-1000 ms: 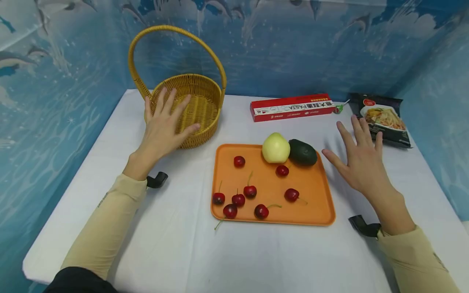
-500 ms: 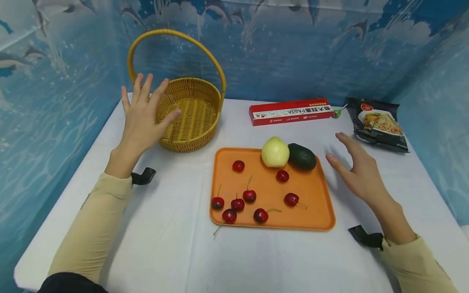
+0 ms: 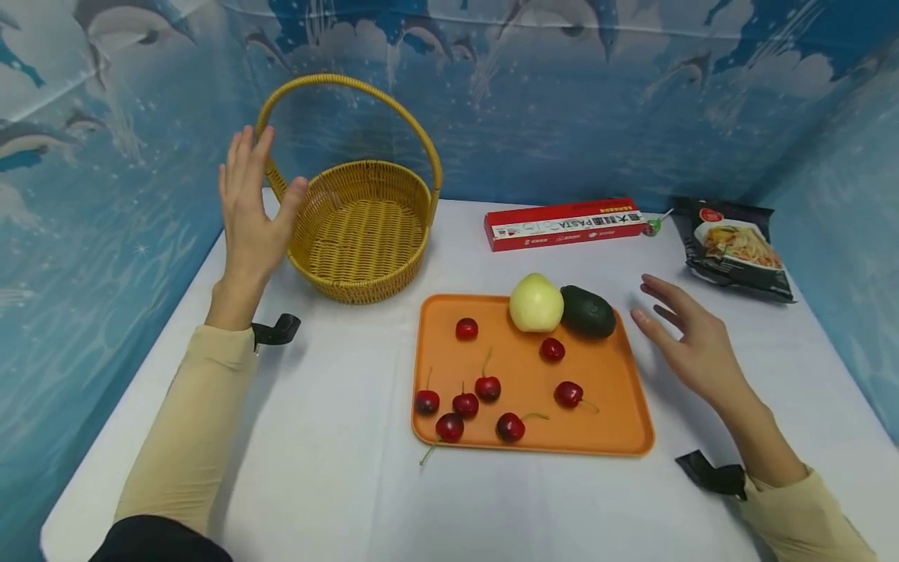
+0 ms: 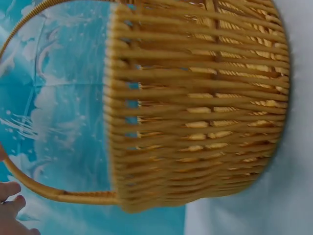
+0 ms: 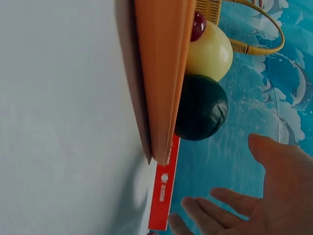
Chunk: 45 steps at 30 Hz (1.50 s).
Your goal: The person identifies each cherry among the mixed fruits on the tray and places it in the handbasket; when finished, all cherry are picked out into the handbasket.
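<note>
My left hand, fingers straight and thumb spread, is up beside the left side of a yellow wicker basket. In the left wrist view its fingertips appear near the basket's arched handle; whether they touch cannot be told. To the right of an orange tray, my right hand hovers with loosely bent fingers and nothing in them. On the tray lie a pale green round fruit, a dark green avocado and several red cherries. The avocado is the fruit nearest my right hand.
Behind the tray lies a red pasta box, with a green-wrapped lollipop at its right end. A black noodle packet lies at the back right. Dolphin-print blue cloth closes off the white table's back and sides.
My left hand has moved left, from in front of the basket to beside its handle, its fingers drawing together. My right hand has turned sideways and come slightly lower, its fingers bending.
</note>
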Tool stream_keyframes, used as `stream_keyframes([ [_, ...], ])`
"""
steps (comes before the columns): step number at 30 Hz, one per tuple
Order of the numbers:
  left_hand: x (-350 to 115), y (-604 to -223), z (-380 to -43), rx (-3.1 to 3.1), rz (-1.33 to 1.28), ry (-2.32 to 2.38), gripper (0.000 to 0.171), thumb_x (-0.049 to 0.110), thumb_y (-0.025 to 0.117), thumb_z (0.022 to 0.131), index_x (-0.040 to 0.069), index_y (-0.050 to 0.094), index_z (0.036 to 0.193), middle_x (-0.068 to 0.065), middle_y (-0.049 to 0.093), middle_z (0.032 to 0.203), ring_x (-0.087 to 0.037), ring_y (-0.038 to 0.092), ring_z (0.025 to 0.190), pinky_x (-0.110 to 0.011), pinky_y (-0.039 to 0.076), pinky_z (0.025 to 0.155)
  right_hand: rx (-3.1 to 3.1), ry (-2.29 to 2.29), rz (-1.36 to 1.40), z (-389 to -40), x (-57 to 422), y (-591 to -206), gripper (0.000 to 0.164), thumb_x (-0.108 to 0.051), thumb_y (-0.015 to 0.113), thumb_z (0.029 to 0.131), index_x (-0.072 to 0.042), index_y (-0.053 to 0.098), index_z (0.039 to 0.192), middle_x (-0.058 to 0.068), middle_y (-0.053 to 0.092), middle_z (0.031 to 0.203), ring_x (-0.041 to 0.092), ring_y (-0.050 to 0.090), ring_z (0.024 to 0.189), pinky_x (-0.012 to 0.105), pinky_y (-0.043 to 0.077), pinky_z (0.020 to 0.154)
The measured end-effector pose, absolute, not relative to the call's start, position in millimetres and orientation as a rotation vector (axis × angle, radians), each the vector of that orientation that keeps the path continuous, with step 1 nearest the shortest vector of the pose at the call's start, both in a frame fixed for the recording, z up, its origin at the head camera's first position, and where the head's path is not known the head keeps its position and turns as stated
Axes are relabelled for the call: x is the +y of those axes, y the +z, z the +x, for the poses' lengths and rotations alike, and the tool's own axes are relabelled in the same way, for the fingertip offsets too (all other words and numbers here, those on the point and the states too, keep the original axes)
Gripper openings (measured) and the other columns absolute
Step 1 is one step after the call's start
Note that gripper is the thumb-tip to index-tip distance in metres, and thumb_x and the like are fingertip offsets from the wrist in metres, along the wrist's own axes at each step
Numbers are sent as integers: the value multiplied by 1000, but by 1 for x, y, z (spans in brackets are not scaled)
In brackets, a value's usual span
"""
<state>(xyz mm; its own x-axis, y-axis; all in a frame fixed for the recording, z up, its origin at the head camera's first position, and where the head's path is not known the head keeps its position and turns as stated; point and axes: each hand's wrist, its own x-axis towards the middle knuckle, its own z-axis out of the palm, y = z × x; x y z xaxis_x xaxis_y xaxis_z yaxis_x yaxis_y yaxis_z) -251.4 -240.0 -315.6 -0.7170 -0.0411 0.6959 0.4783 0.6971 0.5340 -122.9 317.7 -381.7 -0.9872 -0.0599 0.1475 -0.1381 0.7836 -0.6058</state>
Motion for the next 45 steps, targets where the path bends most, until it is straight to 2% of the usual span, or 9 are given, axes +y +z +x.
stream_keyframes([
  [6, -235, -320, -246, -2130, -249, -1302, 60, 35, 56, 99, 22, 35, 154, 7, 37, 158, -4, 30, 146, -28, 19, 122, -2849, 1022, 176, -121, 313, -383, 65, -36, 63, 96, -39, 31, 153, 7, 45, 153, 35, 46, 135, 56, 41, 99],
  [9, -240, -327, -244, -2068, -232, -1594, 60, 22, 58, 99, 17, 33, 154, -1, 39, 157, -11, 33, 146, -29, 24, 121, -2844, 1058, 211, -122, 306, -384, 65, -36, 64, 95, -40, 32, 152, 6, 45, 153, 33, 46, 136, 54, 42, 99],
  [12, -252, -349, -257, -1982, -197, -1910, 60, 19, 62, 97, 18, 37, 151, -5, 42, 155, -16, 35, 145, -29, 31, 117, -2845, 1076, 238, -121, 301, -386, 65, -36, 64, 95, -41, 32, 152, 5, 44, 153, 31, 46, 137, 51, 42, 99],
  [20, -266, -399, -278, -1780, -146, -2440, 54, 8, 58, 97, 22, 42, 146, -14, 38, 154, -30, 41, 138, -41, 32, 115, -2850, 1108, 251, -115, 292, -386, 66, -37, 64, 95, -39, 32, 152, 5, 43, 154, 31, 44, 138, 55, 41, 102],
  [25, -266, -405, -278, -1642, -218, -2537, 54, -2, 51, 93, 17, 41, 142, -14, 37, 151, -32, 39, 135, -40, 35, 109, -2847, 1092, 268, -114, 290, -384, 66, -37, 64, 95, -37, 32, 153, 6, 43, 154, 31, 44, 139, 54, 41, 102],
  [32, -250, -408, -270, -1631, -233, -2498, 52, 3, 57, 90, 19, 38, 135, -12, 34, 151, -33, 36, 137, -42, 34, 111, -2803, 1076, 267, -113, 292, -381, 65, -33, 66, 95, -39, 34, 152, 4, 45, 153, 28, 46, 138, 50, 41, 102],
  [35, -243, -410, -268, -1643, -242, -2481, 54, 4, 56, 89, 20, 37, 137, -11, 32, 152, -33, 34, 138, -42, 32, 112, -2767, 1059, 266, -111, 291, -380, 66, -32, 67, 94, -41, 35, 150, 0, 46, 152, 26, 47, 137, 40, 42, 104],
  [40, -239, -411, -269, -1636, -249, -2471, 58, 6, 57, 89, 18, 37, 143, -9, 33, 151, -33, 33, 138, -41, 31, 113, -2658, 1042, 289, -107, 286, -376, 67, -23, 72, 91, -36, 41, 149, -5, 50, 148, 17, 49, 135, 10, 38, 104],
  [45, -238, -413, -270, -1598, -244, -2494, 57, 5, 56, 89, 18, 39, 142, -8, 34, 151, -32, 33, 138, -40, 32, 113, -2550, 1093, 402, -99, 277, -368, 70, -8, 77, 84, -26, 49, 146, -3, 55, 144, 13, 50, 134, 11, 38, 104],
])
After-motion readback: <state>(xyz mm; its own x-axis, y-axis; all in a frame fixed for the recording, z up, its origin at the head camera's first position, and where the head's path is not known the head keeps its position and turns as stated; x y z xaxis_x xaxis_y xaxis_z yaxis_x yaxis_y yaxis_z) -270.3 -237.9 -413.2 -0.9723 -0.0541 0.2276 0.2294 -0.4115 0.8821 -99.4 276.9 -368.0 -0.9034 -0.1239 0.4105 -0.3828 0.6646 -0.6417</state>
